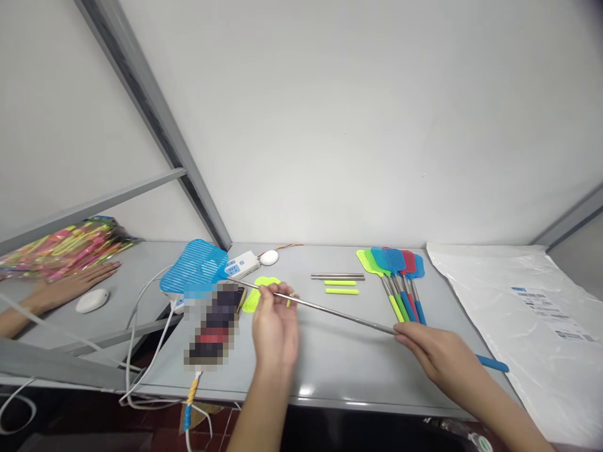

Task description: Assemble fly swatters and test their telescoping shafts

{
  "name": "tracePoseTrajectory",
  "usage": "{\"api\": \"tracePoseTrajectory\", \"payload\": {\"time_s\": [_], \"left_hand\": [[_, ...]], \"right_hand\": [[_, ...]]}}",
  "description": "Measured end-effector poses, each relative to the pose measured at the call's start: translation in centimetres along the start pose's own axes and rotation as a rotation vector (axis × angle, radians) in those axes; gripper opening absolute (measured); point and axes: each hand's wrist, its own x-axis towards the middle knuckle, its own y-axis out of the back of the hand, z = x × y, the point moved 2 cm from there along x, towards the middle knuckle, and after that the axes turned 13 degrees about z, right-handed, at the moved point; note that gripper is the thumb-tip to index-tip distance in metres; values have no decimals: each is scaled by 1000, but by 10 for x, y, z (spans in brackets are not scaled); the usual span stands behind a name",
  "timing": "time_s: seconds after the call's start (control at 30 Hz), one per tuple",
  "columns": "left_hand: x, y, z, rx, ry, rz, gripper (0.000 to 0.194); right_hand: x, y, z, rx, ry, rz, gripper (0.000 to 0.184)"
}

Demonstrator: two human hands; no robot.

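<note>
A blue fly swatter with a long metal rod stretches across my view. Its blue head is at the left, and the end of its blue handle sticks out at the right. My left hand, palm up, has its fingers closed on the rod near the head. Farther along, my right hand is wrapped round the handle end of the rod. Just behind my left hand lies a yellow-green swatter head, partly covered. Metal rods and two yellow-green handles lie beyond on the grey table.
Several coloured fly swatters lie fanned out at the back right, beside a white plastic package. At the left are a power strip, a blurred-out phone and white cables. Past the frame, another person's hand rests near a colourful bag.
</note>
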Motion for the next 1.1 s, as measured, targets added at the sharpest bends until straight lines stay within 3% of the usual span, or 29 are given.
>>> {"api": "tracePoseTrajectory", "payload": {"time_s": [0.13, 0.37, 0.43, 0.6, 0.67, 0.8, 0.9, 1.1], "left_hand": [[12, -5, 11, 11, -82, -43, 24], [-34, -8, -40, 258, 19, -247, 30], [-33, -10, -36, 227, -20, -224, 28], [0, -23, 4, 39, -136, -115, 25], [5, -26, 10, 35, -164, -110, 26], [-15, -25, -12, 128, -169, -189, 33], [-35, -22, -34, 253, -41, -295, 35], [-35, -30, -27, 204, -109, -235, 33]], "right_hand": [[-8, 1, 18, 0, 12, 41, 31], [-11, 3, 21, 2, 45, 117, 28], [-13, 0, 21, -2, 62, 112, 29], [-15, -2, 27, -11, 81, 146, 30], [-13, -2, 28, 2, 75, 156, 29], [-3, 0, 22, 16, 59, 175, 27], [8, -1, 10, 16, 79, 151, 28], [23, -1, -4, -13, 71, 114, 30]]}}
